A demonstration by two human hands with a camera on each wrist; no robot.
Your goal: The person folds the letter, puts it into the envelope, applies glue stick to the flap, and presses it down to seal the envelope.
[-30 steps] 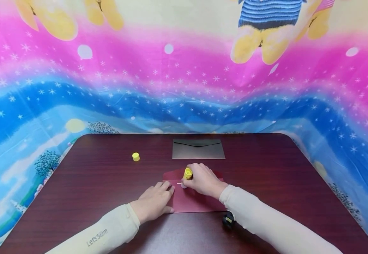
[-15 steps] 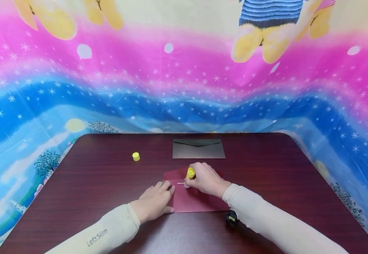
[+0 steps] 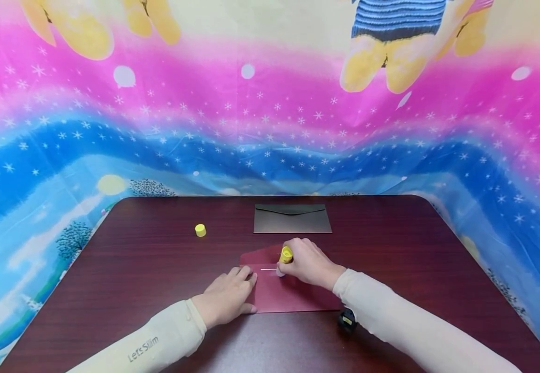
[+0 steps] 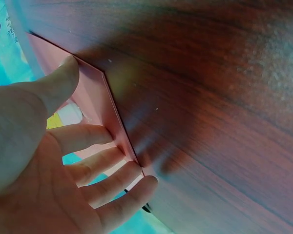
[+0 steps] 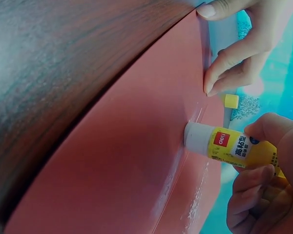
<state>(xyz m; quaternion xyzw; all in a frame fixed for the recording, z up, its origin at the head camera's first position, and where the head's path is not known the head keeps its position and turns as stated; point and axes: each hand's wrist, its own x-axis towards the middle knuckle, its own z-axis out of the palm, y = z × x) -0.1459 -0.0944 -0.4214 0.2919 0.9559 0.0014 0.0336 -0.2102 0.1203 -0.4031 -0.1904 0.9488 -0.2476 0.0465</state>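
A dark red envelope (image 3: pixel 293 298) lies on the table, its flap unfolded toward the far side. My right hand (image 3: pixel 314 264) grips a yellow and white glue stick (image 5: pixel 224 146) between thumb and fingers, its white end down at the envelope just below the flap's fold. Whitish glue streaks (image 5: pixel 195 202) show on the flap and along the fold in the right wrist view. With fingers spread, my left hand (image 3: pixel 228 298) rests on the envelope's left edge; its thumb (image 4: pixel 63 80) touches the near left corner.
A yellow cap (image 3: pixel 200 230) stands at the back left of the table. Behind the red envelope lies a dark grey envelope (image 3: pixel 293 221) with its flap down. A printed cloth (image 3: pixel 270 124) hangs behind the table.
My right hand has slid the glue stick a short way to the right along the envelope, and the white line behind it is longer. My left hand has stayed in place.
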